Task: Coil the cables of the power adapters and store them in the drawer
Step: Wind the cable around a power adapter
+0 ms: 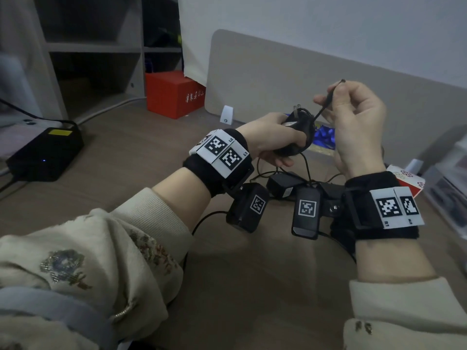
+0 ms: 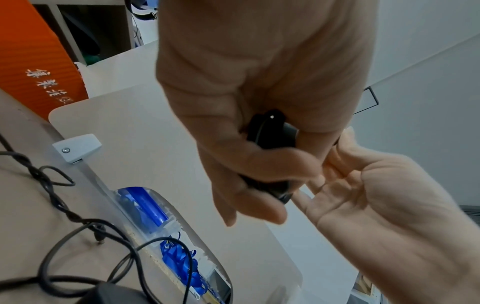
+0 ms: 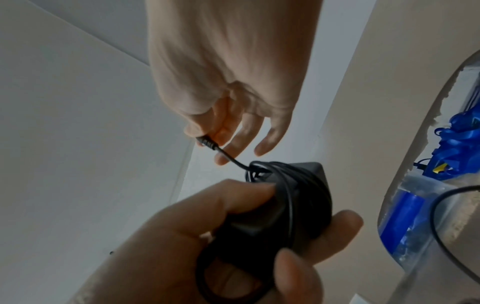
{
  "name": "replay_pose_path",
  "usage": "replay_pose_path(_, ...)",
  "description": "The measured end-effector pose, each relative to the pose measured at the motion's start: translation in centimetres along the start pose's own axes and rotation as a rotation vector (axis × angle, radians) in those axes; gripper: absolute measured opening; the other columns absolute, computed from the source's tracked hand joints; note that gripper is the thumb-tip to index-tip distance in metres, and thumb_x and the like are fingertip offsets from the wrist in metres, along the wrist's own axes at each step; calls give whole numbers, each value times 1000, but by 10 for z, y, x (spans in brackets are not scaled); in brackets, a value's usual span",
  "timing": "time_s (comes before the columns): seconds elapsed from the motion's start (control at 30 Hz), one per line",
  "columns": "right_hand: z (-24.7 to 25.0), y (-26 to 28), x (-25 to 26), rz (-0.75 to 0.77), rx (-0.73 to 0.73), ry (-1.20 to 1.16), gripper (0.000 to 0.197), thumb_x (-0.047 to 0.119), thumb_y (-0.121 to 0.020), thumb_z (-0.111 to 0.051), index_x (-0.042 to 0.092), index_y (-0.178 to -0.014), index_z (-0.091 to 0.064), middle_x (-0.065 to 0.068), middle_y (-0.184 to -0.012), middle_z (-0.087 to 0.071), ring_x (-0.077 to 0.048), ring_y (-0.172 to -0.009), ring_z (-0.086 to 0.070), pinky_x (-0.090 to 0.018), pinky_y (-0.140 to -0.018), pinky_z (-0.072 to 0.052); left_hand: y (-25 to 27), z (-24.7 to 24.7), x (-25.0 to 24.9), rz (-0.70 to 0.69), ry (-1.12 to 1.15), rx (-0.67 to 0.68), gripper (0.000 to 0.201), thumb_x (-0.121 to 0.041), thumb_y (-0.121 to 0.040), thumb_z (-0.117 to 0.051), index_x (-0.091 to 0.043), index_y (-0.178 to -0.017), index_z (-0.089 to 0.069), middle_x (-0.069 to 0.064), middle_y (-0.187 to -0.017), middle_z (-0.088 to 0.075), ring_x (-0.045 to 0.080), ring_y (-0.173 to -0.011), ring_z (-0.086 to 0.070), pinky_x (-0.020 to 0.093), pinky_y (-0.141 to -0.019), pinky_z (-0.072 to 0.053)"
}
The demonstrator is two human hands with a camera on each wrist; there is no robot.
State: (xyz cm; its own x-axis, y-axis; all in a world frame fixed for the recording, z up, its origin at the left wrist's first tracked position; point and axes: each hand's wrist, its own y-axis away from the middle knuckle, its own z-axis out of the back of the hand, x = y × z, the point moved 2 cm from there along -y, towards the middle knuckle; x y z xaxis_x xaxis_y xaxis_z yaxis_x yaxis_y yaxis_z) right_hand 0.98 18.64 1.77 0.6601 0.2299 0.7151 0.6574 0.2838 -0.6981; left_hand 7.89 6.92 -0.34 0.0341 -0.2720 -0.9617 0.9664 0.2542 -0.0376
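My left hand grips a black power adapter held above the desk, with its thin cable wound in several turns around the body. My right hand is just right of it and pinches the free end of the cable between thumb and fingers, at the ribbed barrel plug. The short stretch of cable between plug and adapter is taut. Two more black adapters lie on the desk below my hands, with loose tangled cables. No drawer is clearly in view.
A beige divider panel stands behind my hands. At its foot is a desk opening holding blue ribbons. A red box and shelving stand at the back left, a black power unit at the left, a red-and-white packet at the right.
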Motion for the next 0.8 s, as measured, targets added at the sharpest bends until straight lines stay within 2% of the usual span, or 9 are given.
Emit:
replay_pose_path(0.1, 0, 1, -4, -34, -34, -41, 18, 14, -102, -46, 15, -87, -56, 2, -86, -55, -13, -75, -72, -28, -72, -56, -1, -1, 1, -17, -56, -1, 30, -10, -94, -58, -18, -120, -46, 7, -92, -60, 13, -49, -62, 19, -41, -47)
replay_pose_path(0.17, 0, 1, -8, -65, -56, -27, 19, 14, -103, -44, 14, -88, -55, 1, -83, -51, -14, -67, -71, -32, -67, -58, -3, -1, 3, -15, -88, -4, 35, -9, -93, -58, -19, -124, -46, 6, -94, -59, 15, -52, -62, 21, -41, -48)
replay_pose_path(0.23, 0, 1, -12, -83, -85, 1, 18, 15, -103, -43, 12, -90, -55, -1, -82, -52, -12, -61, -69, -34, -65, -59, -5, -1, 5, -21, -144, 0, 44, -9, -91, -58, -19, -131, -45, 7, -96, -60, 16, -55, -64, 22, -42, -48)
replay_pose_path(0.33, 0, 0, -18, -103, -162, 52, 17, 18, -102, -47, 11, -89, -55, -3, -78, -57, -6, -56, -65, -30, -60, -55, -6, -5, 7, -56, -226, 10, 42, -9, -90, -59, -21, -128, -44, 5, -94, -61, 18, -61, -65, 25, -46, -50)
replay_pose_path(0.4, 0, 0, -22, -125, -182, 84, 19, 20, -101, -50, 17, -84, -56, 10, -63, -60, -5, -55, -64, -33, -63, -56, -7, -7, 9, -77, -264, 20, 42, -8, -90, -58, -20, -128, -44, 3, -94, -60, 18, -62, -63, 26, -49, -49)
replay_pose_path(0.5, -2, 0, -25, -131, -156, 125, 17, 23, -99, -53, 20, -83, -56, 13, -57, -61, -6, -59, -65, -41, -75, -57, -10, -7, 11, -102, -313, -6, 46, -9, -90, -58, -19, -133, -44, 0, -90, -58, 18, -64, -62, 26, -49, -48)
replay_pose_path(0.63, -3, 1, -21, -71, -125, 164, 16, 21, -96, -59, 23, -80, -60, 9, -73, -60, -4, -67, -60, -25, -67, -52, -13, -5, 11, -125, -393, -11, 56, -9, -88, -60, -21, -139, -41, -2, -90, -58, 16, -62, -61, 21, -42, -42)
replay_pose_path(0.73, -1, 1, -19, -40, -82, 208, 17, 22, -91, -64, 27, -75, -63, 11, -75, -62, -4, -75, -57, -26, -77, -50, -14, -7, 11, -161, -444, 12, 59, -5, -85, -62, -19, -140, -43, 5, -106, -60, 27, -78, -68, 30, -55, -52)
replay_pose_path(0.8, 1, 0, -18, -52, -47, 199, 17, 20, -89, -67, 26, -73, -64, 10, -73, -62, -7, -75, -57, -29, -79, -50, -14, -8, 10, -207, -454, 12, 63, -1, -82, -62, -17, -140, -45, 6, -113, -60, 27, -85, -67, 33, -64, -54)
